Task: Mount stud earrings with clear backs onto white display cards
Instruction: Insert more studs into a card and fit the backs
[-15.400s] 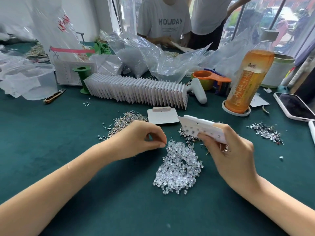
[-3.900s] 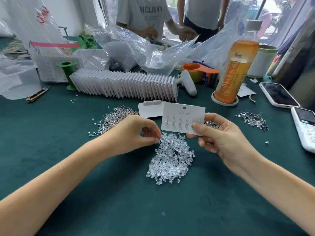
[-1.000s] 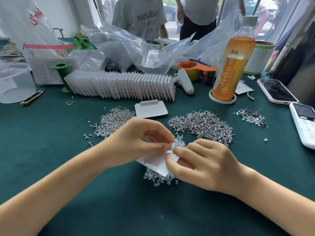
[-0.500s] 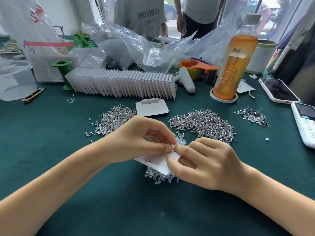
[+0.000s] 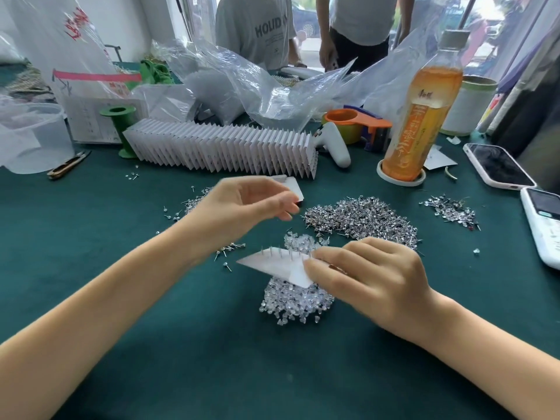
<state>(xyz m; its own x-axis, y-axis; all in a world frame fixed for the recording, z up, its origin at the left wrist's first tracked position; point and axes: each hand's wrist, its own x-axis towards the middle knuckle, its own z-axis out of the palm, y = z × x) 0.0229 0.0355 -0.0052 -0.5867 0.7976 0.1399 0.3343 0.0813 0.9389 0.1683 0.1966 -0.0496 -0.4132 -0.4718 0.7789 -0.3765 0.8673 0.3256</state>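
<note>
Bottle beyond stud pile

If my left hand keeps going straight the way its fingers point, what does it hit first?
Probably the pile of silver stud earrings; the left hand points right toward it. Depth is unclear, so it may pass above.

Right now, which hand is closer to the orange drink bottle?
Right. The right hand holds the card below the bottle; the left hand hovers farther off to its left.
</note>
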